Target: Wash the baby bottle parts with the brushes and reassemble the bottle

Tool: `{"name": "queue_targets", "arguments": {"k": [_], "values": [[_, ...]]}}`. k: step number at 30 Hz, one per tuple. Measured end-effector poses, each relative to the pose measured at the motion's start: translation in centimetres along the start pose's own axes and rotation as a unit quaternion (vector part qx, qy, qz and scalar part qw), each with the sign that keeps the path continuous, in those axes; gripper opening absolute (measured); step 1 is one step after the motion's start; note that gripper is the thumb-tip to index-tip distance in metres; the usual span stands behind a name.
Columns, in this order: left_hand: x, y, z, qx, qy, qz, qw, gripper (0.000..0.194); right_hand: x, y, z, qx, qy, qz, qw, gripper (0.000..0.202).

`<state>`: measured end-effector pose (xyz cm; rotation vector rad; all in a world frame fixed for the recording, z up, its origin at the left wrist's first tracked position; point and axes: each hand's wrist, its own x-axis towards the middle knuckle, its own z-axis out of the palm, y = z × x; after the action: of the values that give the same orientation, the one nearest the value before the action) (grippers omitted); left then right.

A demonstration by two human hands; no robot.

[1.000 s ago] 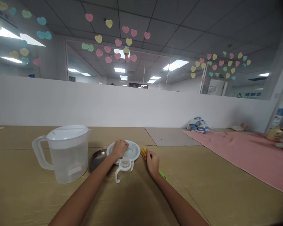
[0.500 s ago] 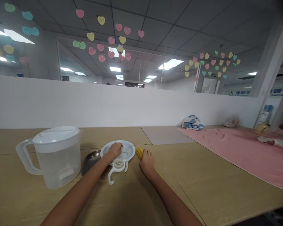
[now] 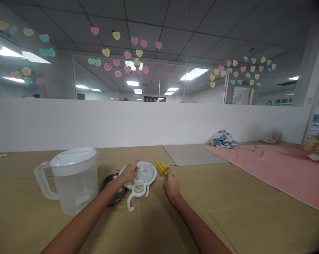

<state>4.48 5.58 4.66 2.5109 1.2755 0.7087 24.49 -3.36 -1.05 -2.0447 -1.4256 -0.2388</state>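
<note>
My right hand [image 3: 172,184] is closed around the handle of a bottle brush with a yellow sponge head [image 3: 161,167]. A bit of green shows where the head meets my fingers. My left hand [image 3: 130,171] reaches over the white plate [image 3: 152,176], fingers bent together at its left side; whatever they pinch is hidden. Small clear or whitish parts [image 3: 143,171] lie on that plate, too faint to name. Just in front stands a clear baby bottle [image 3: 139,201], uncapped, with a white two-handled ring [image 3: 131,201] around its neck.
A large clear plastic pitcher [image 3: 76,190] with a white lid stands at the left. Partly under my left forearm is a round metal dish [image 3: 112,200]. A pink cloth [image 3: 267,169] covers the table's right side, and a crumpled blue-and-white cloth [image 3: 223,139] lies by the wall.
My right hand has shifted slightly right, and more of the yellow sponge head now shows above its fingers. My left hand stays over the plate. The whole view has tilted and shifted a little.
</note>
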Motion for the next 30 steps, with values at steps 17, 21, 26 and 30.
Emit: {"name": "queue_targets", "arguments": {"k": [17, 21, 26, 30], "values": [[-6.7, 0.6, -0.9, -0.232, 0.181, 0.009, 0.956, 0.031, -1.3, -1.7, 0.5, 0.182, 0.158, -0.446, 0.862, 0.041], [-7.7, -1.3, 0.1, -0.346, 0.256, -0.062, 0.9, 0.039, -1.2, -1.4, 0.5, 0.161, 0.165, -0.377, 0.897, 0.042], [-7.8, -2.6, 0.9, -0.45, 0.268, -0.11, 0.845, 0.05, -1.6, -1.8, -0.1, 0.125, 0.151, -0.383, 0.903, 0.037], [-8.1, -2.1, 0.8, -0.482, 0.25, -0.109, 0.833, 0.05, -2.6, -3.4, -0.7, 0.092, 0.12, -0.377, 0.914, 0.038]]}}
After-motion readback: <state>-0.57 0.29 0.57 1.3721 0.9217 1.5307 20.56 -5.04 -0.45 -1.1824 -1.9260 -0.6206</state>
